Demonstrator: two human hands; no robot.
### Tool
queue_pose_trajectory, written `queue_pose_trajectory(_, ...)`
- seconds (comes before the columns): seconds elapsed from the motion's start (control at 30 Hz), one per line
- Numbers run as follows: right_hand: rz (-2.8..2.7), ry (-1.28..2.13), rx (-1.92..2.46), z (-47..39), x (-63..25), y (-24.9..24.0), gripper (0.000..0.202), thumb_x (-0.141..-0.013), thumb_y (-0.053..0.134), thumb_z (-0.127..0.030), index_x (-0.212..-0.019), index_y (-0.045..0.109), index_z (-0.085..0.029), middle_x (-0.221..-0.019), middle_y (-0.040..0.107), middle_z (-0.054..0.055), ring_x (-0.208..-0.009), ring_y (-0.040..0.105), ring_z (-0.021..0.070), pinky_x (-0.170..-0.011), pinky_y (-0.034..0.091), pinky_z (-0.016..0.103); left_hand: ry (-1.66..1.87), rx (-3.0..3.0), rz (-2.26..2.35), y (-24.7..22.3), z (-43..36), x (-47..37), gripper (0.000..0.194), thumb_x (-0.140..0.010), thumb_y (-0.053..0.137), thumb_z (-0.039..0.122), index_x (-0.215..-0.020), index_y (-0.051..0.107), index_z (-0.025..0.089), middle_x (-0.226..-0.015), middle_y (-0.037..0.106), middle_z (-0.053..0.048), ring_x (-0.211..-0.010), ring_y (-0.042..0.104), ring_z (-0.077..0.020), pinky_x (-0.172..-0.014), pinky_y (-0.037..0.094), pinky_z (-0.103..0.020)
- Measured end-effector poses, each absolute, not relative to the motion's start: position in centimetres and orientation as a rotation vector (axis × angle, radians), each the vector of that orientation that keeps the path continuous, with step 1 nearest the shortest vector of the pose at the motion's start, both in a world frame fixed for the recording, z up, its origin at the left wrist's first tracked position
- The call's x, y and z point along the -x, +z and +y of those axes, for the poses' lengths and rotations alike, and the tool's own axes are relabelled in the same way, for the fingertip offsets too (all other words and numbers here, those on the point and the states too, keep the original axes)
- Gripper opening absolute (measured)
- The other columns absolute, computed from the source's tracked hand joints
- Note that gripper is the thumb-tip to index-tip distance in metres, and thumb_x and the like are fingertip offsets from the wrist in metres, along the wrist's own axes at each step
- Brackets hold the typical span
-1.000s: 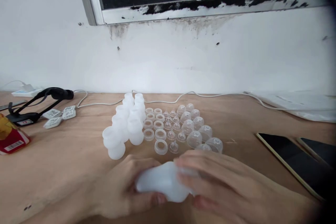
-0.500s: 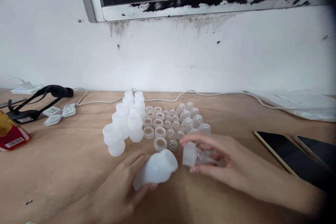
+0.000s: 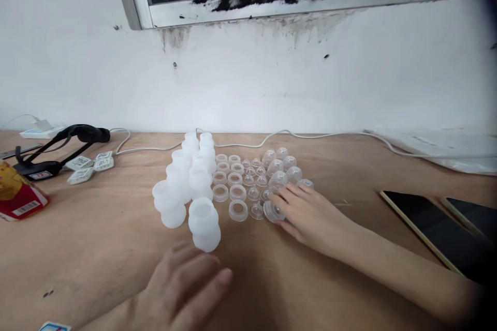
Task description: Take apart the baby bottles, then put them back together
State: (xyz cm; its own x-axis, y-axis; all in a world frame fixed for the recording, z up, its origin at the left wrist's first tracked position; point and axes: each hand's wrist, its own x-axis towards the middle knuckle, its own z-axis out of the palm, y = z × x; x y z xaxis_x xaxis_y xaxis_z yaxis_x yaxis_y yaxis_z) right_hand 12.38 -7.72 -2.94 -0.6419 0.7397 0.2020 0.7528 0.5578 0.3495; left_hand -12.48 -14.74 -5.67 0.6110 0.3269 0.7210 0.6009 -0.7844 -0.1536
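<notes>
Head view: right hand [image 3: 310,214] touches ringed cap [image 3: 273,212] (left hand [image 3: 184,284] beside bottle [image 3: 204,227]).

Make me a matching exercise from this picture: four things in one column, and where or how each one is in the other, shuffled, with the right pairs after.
Things:
1. bottles
2. rings
3. right hand
4. cable

Places and states:
A. running along the back of the table, near the wall
B. lying flat, just right of the bottles
C. fingers at a clear ridged piece
D. standing upright, left of the rings

Pairs: 1-D, 2-B, 3-C, 4-A
</notes>
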Motion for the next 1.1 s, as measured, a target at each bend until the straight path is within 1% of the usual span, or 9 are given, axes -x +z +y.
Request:
queue_pose_trajectory(0.1, -2.747, -0.634, 1.346, -7.3, -12.3, -3.2, 0.022, -0.067, 0.060, -0.024, -0.085, 0.057, -0.014, -0.081, 0.058, 0.007, -0.078, 0.051, 0.0222, -0.066, 0.036, 0.033, -0.699, 2.638, -0.758, -5.7, -14.3, 11.8, 0.035, -0.077, 0.048, 0.014, -0.111, 0.044, 0.009, -0.077, 0.059, -0.004, -0.067, 0.056, -0.0132, -0.056, 0.048, -0.024)
queue_pose_trajectory(0.23, -2.767, -0.596, 1.381, -7.4, -12.3, -3.0, 0.016, -0.071, 0.057, -0.029, -0.078, 0.058, -0.014, -0.077, 0.058, 0.007, -0.077, 0.052, 0.0226, -0.066, 0.036, 0.033, -0.462, 2.559, -1.213, -6.4, -12.6, 11.4, 0.033, -0.082, 0.038, 0.025, -0.112, 0.040, 0.011, -0.072, 0.061, -0.003, -0.051, 0.057, -0.0137, -0.041, 0.044, -0.024)
queue_pose_trajectory(0.4, -2.816, -0.536, 1.397, -7.7, -12.6, -2.1, 0.011, -0.075, 0.047, -0.017, -0.074, 0.058, -0.013, -0.074, 0.059, 0.008, -0.074, 0.053, 0.0215, -0.066, 0.036, 0.033, -0.317, 2.451, -1.408, -6.6, -11.7, 11.9, 0.032, -0.082, 0.037, 0.028, -0.109, 0.042, 0.012, -0.071, 0.061, -0.004, -0.056, 0.058, -0.0174, -0.046, 0.045, -0.027)
queue_pose_trajectory(0.53, -2.747, -0.341, 1.405, -8.7, -12.3, -0.4, 0.014, -0.076, 0.043, -0.020, -0.071, 0.054, -0.014, -0.072, 0.057, 0.007, -0.069, 0.052, 0.0193, -0.062, 0.036, 0.031, -0.393, 2.560, -1.353, -5.1, -12.2, 10.7, 0.031, -0.082, 0.037, 0.027, -0.111, 0.039, 0.016, -0.078, 0.060, -0.003, -0.058, 0.058, -0.0167, -0.045, 0.045, -0.027)
queue_pose_trajectory(0.63, -2.634, 0.004, 1.387, -10.1, -11.6, 1.0, 0.009, -0.073, 0.045, -0.022, -0.073, 0.052, -0.016, -0.072, 0.055, 0.004, -0.064, 0.049, 0.0148, -0.058, 0.036, 0.026, -0.579, 2.734, -1.236, -3.4, -12.2, 8.5, 0.046, -0.080, 0.043, 0.035, -0.119, 0.030, 0.014, -0.108, 0.051, -0.010, -0.088, 0.055, -0.0185, -0.065, 0.049, -0.029)
queue_pose_trajectory(0.7, -2.587, 0.230, 1.335, -10.9, -11.1, 1.2, 0.005, -0.069, 0.048, -0.018, -0.074, 0.050, -0.016, -0.074, 0.054, 0.002, -0.065, 0.049, 0.0130, -0.057, 0.037, 0.024, -0.609, 2.856, -1.181, -2.5, -12.0, 6.9, 0.051, -0.076, 0.049, 0.036, -0.118, 0.031, 0.012, -0.113, 0.047, -0.010, -0.100, 0.048, -0.0207, -0.075, 0.047, -0.031)
queue_pose_trajectory(0.87, -2.531, 0.422, 1.210, -11.4, -10.7, -0.3, 0.004, -0.070, 0.047, -0.013, -0.073, 0.048, -0.015, -0.074, 0.052, 0.002, -0.068, 0.047, 0.0116, -0.060, 0.037, 0.024, -0.504, 3.045, -1.206, -1.1, -11.3, 5.3, 0.025, -0.073, 0.055, 0.021, -0.095, 0.045, 0.014, -0.091, 0.055, -0.003, -0.084, 0.050, -0.0168, -0.076, 0.043, -0.031)
queue_pose_trajectory(1.0, -2.499, 0.421, 1.008, -10.9, -11.7, -0.4, 0.007, -0.076, 0.043, -0.011, -0.076, 0.049, -0.015, -0.074, 0.052, 0.001, -0.067, 0.047, 0.0094, -0.062, 0.038, 0.022, -0.340, 3.030, -1.129, -0.3, -11.4, 6.2, 0.030, -0.071, 0.057, 0.014, -0.098, 0.046, 0.013, -0.092, 0.055, -0.004, -0.081, 0.052, -0.0163, -0.072, 0.042, -0.028)
queue_pose_trajectory(1.1, -2.414, 0.333, 0.963, -10.2, -13.0, 0.8, 0.009, -0.079, 0.043, -0.018, -0.083, 0.050, -0.017, -0.077, 0.054, 0.001, -0.067, 0.048, 0.0092, -0.062, 0.039, 0.021, -0.118, 2.875, -1.088, -0.6, -11.3, 7.2, 0.030, -0.067, 0.056, 0.007, -0.096, 0.049, 0.012, -0.088, 0.055, -0.006, -0.076, 0.053, -0.0183, -0.065, 0.042, -0.029)
